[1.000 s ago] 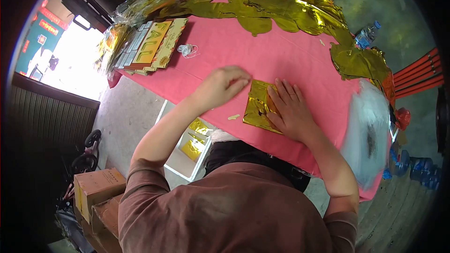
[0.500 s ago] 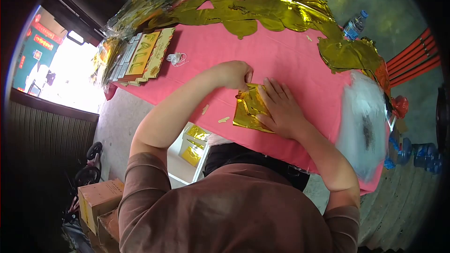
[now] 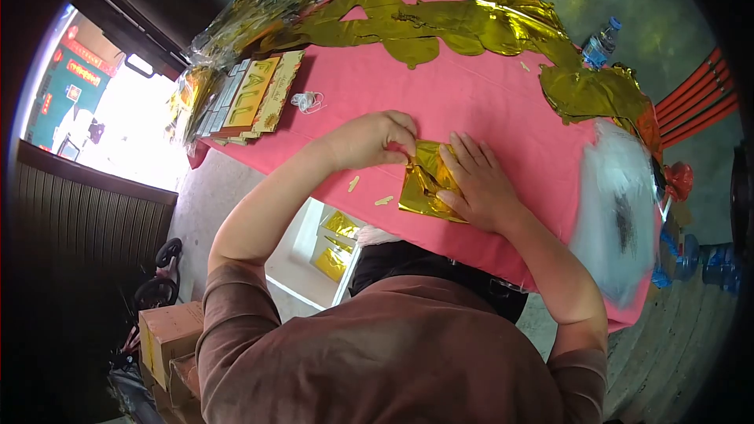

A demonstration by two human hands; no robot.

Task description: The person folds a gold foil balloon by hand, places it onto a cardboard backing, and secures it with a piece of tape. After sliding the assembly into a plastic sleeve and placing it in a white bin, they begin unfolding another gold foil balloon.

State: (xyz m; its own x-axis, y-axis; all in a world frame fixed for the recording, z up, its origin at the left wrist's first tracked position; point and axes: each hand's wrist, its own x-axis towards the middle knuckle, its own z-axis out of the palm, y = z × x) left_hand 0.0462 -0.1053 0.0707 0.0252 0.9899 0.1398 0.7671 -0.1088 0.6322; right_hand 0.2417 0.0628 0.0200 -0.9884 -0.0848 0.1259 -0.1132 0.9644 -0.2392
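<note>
A folded gold foil balloon (image 3: 428, 198) lies on the pink tablecloth (image 3: 369, 82) close to my body. At its upper left edge, my left hand (image 3: 375, 140) pinches the foil between thumb and fingers. My right hand (image 3: 483, 184) rests on the right side of the foil with fingers stretched out and thumb apart. Two small beige slips (image 3: 383, 201) lie on the cloth left of the foil. The foil looks creased near the pinching fingertips.
Flat gold foil balloons (image 3: 416, 23) line the far edge. Printed "FALL" cards (image 3: 255, 94) and a white string coil (image 3: 307, 101) sit at left. A water bottle (image 3: 603, 43) and clear plastic bags (image 3: 616, 212) are at right. A white bin (image 3: 302, 267) with gold packets stands below the table.
My left hand has shifted slightly left and down along the foil's edge, its fingertips still at the foil. My right hand stays flat on it. The whole view has shifted slightly.
</note>
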